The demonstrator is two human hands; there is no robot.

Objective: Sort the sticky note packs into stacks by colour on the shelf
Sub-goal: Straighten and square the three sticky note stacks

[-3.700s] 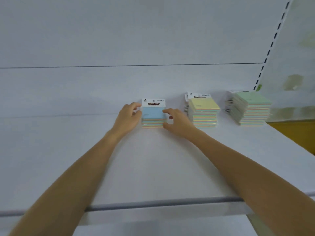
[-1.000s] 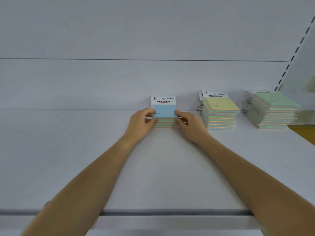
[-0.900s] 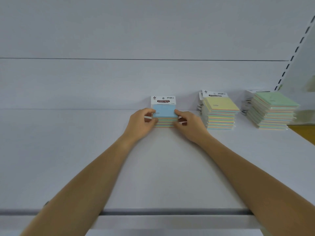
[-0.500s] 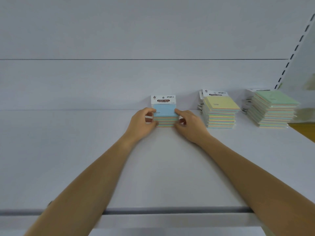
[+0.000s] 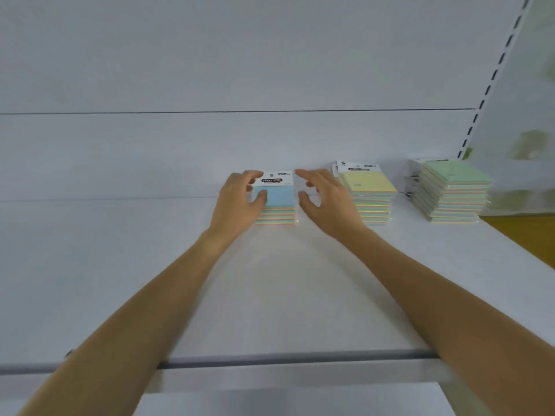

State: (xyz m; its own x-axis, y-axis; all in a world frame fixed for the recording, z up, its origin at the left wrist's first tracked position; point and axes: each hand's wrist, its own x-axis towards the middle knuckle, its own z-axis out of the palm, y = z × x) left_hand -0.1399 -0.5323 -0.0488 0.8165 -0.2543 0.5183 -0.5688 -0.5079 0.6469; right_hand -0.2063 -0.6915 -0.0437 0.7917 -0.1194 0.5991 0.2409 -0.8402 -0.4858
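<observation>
A short stack of sticky note packs with a blue pack on top (image 5: pixel 277 197) stands at the back middle of the white shelf (image 5: pixel 270 295). My left hand (image 5: pixel 238 204) lies against its left side, thumb resting on the blue top, fingers spread by the white header card. My right hand (image 5: pixel 329 202) hovers just right of the stack, fingers apart, holding nothing. To the right stands a taller yellow-topped stack (image 5: pixel 370 195). A green-topped stack (image 5: pixel 455 192) stands further right.
The shelf's back panel rises right behind the stacks. A slotted upright (image 5: pixel 492 82) stands at the back right corner. The shelf's grey front rail (image 5: pixel 285 360) runs under my forearms. An orange surface (image 5: pixel 528 235) lies past the shelf's right end.
Both hands pressed the sides of the blue-topped stack before. Now their fingers have opened and lifted, and the right hand has come off the stack.
</observation>
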